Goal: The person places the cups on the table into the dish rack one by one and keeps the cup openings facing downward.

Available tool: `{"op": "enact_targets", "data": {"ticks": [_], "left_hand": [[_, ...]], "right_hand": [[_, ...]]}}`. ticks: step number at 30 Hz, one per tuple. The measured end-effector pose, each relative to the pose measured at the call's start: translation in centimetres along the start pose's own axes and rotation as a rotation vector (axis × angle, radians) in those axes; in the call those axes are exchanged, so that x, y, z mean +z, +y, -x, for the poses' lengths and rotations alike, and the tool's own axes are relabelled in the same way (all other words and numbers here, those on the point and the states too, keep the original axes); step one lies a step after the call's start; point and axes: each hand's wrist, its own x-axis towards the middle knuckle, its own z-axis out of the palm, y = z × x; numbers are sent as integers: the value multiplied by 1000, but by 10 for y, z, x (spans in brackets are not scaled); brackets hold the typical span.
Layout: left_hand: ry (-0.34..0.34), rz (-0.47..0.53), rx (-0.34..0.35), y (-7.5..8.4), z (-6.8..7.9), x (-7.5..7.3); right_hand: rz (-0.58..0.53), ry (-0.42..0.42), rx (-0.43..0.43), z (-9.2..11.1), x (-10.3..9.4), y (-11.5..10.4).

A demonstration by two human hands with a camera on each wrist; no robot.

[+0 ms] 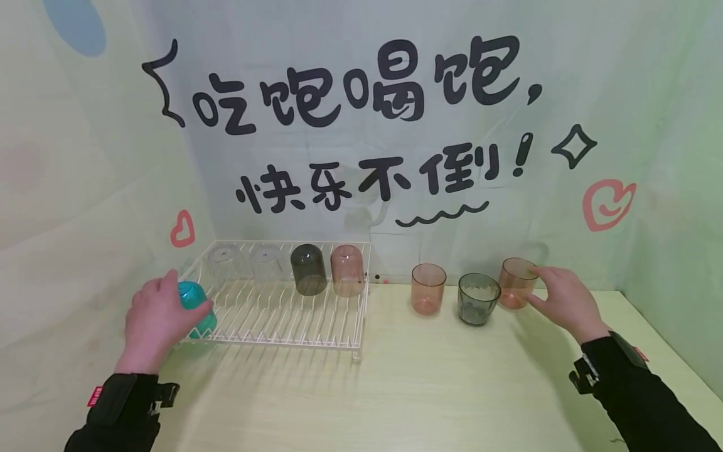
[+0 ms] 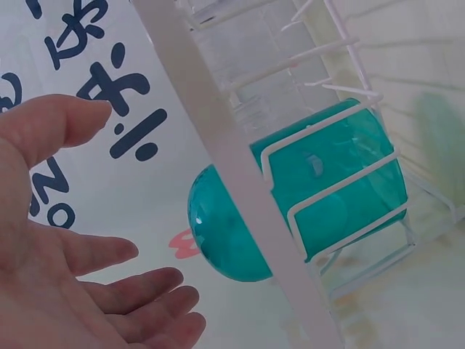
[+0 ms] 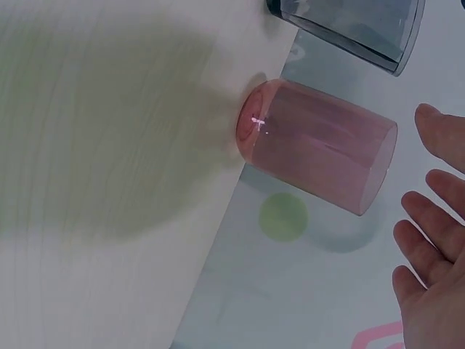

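Left hand: your left hand [image 1: 154, 317] is spread wide with thumb and fingers well parted, holding nothing; it hovers at the front left corner of the white wire rack [image 1: 282, 344].
Teal cup: the teal cup [image 1: 192, 294] sits upside down in the front left corner of the rack, rounded base up, just beside your left fingers; the left wrist view shows a gap between them.
Right hand: your right hand [image 1: 569, 306] is also wide and holds nothing, thumb and fingers parted, well to the right of the rack.
Right pink tumbler: the smooth pink tumbler [image 1: 513, 287] nearest that hand stands upright, farthest right of the rack among the glasses; the right wrist view shows your fingertips just off its rim.
Grey tumbler: the grey faceted tumbler [image 1: 477, 302] stands upright right of the rack, just beside the right pink tumbler.
Left pink tumbler: the other upright pink tumbler [image 1: 427, 292] is the closest of the three to the rack's right side.
Rack's back row: from the rack's left you see two clear glasses [image 1: 267, 262], a dark grey glass [image 1: 308, 271] and a pink glass [image 1: 347, 271], all upside down.
Worktop: the pale worktop [image 1: 407, 395] lies under the rack.
Backdrop: behind the rack hangs a backdrop [image 1: 339, 25] with black Chinese lettering.
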Motion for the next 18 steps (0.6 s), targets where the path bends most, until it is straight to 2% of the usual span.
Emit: {"op": "enact_targets", "data": {"ticks": [10,18], "left_hand": [[27,17,40,9,6,1],[36,45,92,26,12,2]], "right_hand": [[-7,1,2,-7,7,-4],[-20,-37,19,-9,12,-7]]}}
